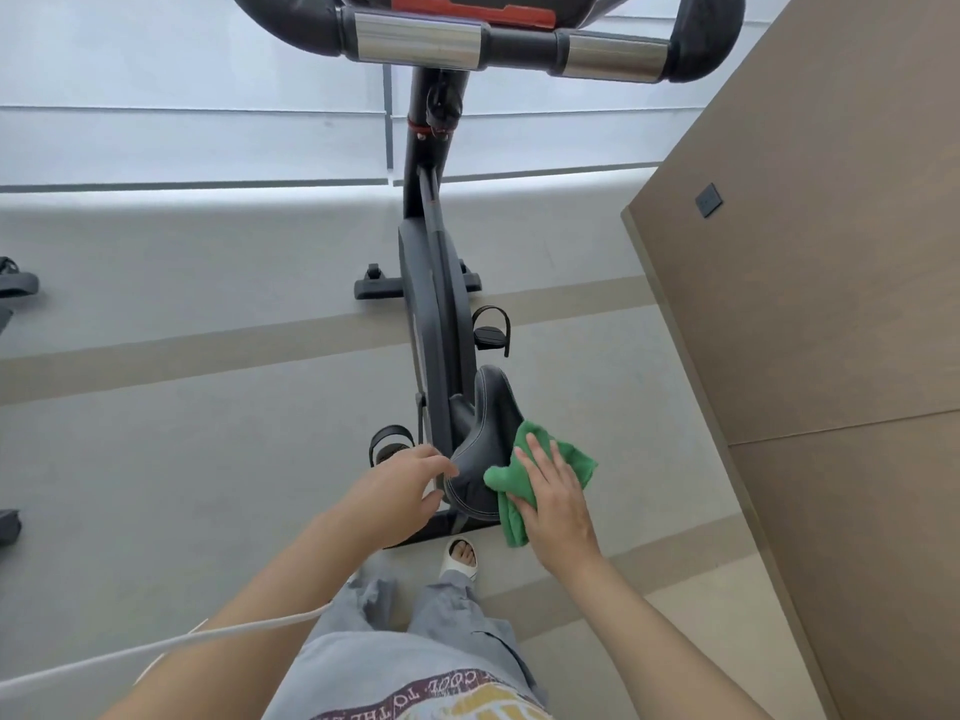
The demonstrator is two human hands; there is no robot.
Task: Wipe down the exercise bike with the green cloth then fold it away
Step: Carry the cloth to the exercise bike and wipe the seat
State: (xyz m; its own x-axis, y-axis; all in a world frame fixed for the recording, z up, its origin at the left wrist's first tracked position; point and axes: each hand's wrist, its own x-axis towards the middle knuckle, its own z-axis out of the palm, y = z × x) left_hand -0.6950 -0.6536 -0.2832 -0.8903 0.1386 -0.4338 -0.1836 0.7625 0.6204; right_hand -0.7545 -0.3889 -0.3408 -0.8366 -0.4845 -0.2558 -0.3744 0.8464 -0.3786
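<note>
A black exercise bike (434, 324) stands in front of me, its handlebar (519, 44) at the top of the view and its black saddle (480, 439) just ahead of my hands. My right hand (553, 504) presses the green cloth (519, 478) with straight fingers against the saddle's right side. The cloth is bunched and hangs down past the saddle's rear edge. My left hand (400, 491) is at the saddle's left rear edge with fingers loosely curved, touching or nearly touching it.
A brown wall panel (810, 314) rises close on the right. Pedals (491, 330) stick out on both sides of the bike frame. Parts of other equipment (15, 283) lie at the far left edge. My sandalled foot (460, 556) stands behind the bike's rear base.
</note>
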